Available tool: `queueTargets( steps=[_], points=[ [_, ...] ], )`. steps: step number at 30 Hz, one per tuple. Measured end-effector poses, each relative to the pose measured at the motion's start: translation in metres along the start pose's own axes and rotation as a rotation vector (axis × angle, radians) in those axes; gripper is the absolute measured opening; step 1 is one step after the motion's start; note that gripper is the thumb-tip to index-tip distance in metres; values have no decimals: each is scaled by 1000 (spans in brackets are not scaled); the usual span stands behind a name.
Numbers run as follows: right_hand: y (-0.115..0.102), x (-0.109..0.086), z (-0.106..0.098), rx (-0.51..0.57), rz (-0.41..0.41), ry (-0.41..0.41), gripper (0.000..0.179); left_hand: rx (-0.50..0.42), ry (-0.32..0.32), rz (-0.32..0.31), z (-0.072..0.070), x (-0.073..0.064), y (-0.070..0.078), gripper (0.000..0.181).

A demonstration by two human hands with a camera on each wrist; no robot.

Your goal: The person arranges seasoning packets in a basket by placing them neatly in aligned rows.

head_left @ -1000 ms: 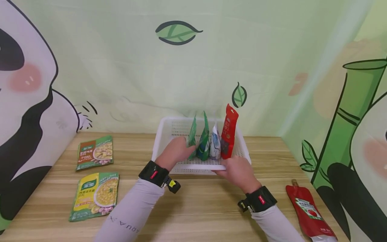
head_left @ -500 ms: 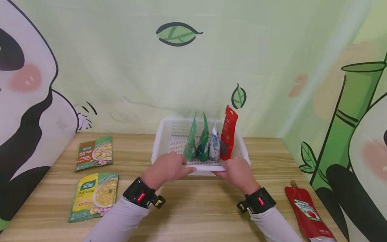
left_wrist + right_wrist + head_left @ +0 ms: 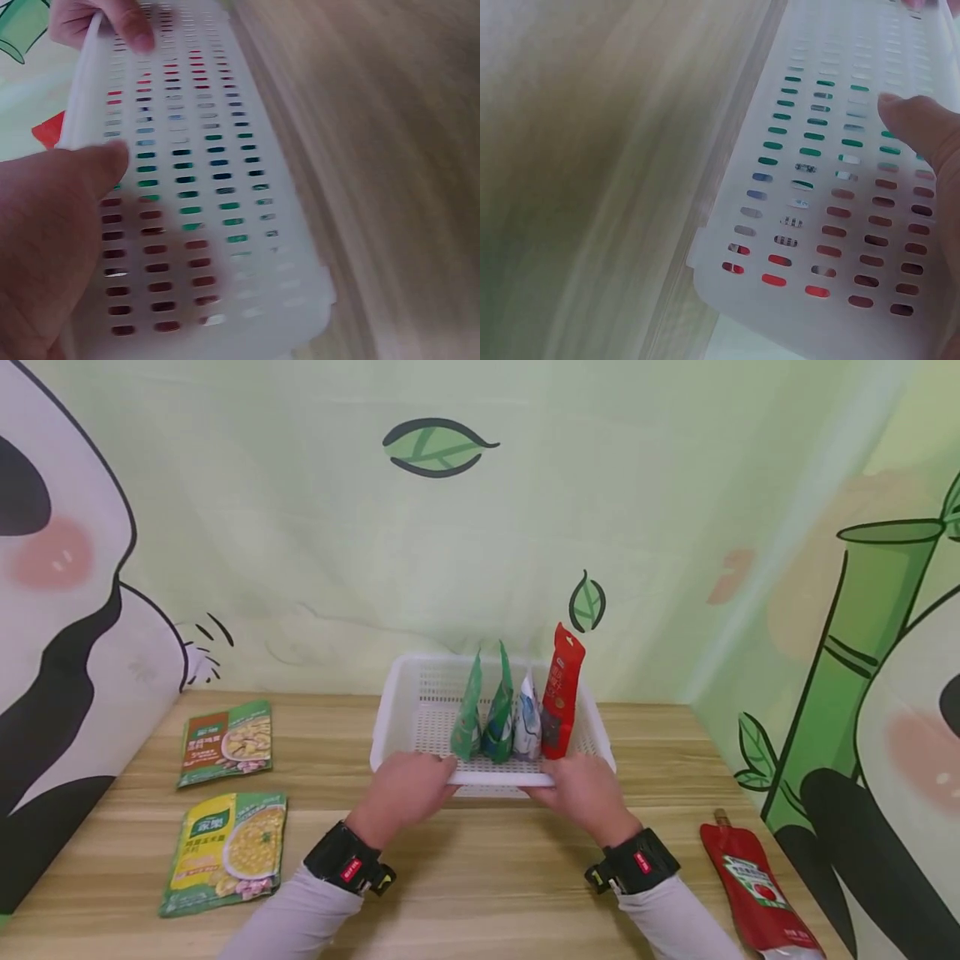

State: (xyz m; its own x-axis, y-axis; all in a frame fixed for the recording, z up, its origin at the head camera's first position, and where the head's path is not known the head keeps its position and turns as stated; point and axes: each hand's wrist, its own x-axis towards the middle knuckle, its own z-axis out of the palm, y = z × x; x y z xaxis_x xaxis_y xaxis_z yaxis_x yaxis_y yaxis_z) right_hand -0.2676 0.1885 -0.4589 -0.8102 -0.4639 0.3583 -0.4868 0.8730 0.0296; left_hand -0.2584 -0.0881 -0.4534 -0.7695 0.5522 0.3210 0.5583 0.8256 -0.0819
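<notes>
Head view: the left hand (image 3: 408, 789) and right hand (image 3: 587, 793) both gripped the white perforated basket (image 3: 495, 778) near the far edge of the tabletop (image 3: 495, 885), apparently steadying it, any next move calling for level, even handling.

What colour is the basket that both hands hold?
White; the basket shows best in the head view.
</notes>
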Motion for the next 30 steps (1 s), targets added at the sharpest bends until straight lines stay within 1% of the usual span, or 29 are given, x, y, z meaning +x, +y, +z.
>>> queueTargets(
  steps=[2, 4, 6, 7, 9, 12, 14, 17, 21, 26, 29, 30],
  points=[
    [-1, -3, -1, 8, -16, 34, 27, 45, 43, 7, 5, -1, -1, 27],
    [-1, -8, -3, 40, -15, 73, 23, 85, 78, 17, 10, -1, -1, 26],
    [-1, -15, -6, 68, 2, 108, 25, 102, 92, 25, 14, -1, 0, 26],
    [-2, -19, -8, 82, 18, 119, 30, 103, 97, 27, 16, -1, 0, 26],
    [-3, -30, -13, 103, 62, 140, 42, 103, 97, 29, 18, -1, 2, 26],
    [-7, -48, -24, 107, 121, 157, 52, 98, 84, 19, 19, -3, 5, 27],
    [-10, -61, -33, 105, 163, 159, 52, 103, 69, 6, 20, -3, 6, 28],
    [-10, -80, -48, 113, 248, 151, 47, 107, 44, -15, 21, -3, 6, 27],
    [2, -107, -65, 106, 362, 124, 43, 107, 36, -28, 20, -3, 6, 27],
    [31, -143, -77, 75, 492, 43, 47, 105, 53, -29, 16, -4, 7, 27],
    [52, -163, -80, 58, 617, -56, 54, 113, 57, -36, 15, -6, 6, 28],
    [60, -169, -81, 51, 665, -103, 57, 114, 55, -38, 14, -6, 6, 28]
  ],
)
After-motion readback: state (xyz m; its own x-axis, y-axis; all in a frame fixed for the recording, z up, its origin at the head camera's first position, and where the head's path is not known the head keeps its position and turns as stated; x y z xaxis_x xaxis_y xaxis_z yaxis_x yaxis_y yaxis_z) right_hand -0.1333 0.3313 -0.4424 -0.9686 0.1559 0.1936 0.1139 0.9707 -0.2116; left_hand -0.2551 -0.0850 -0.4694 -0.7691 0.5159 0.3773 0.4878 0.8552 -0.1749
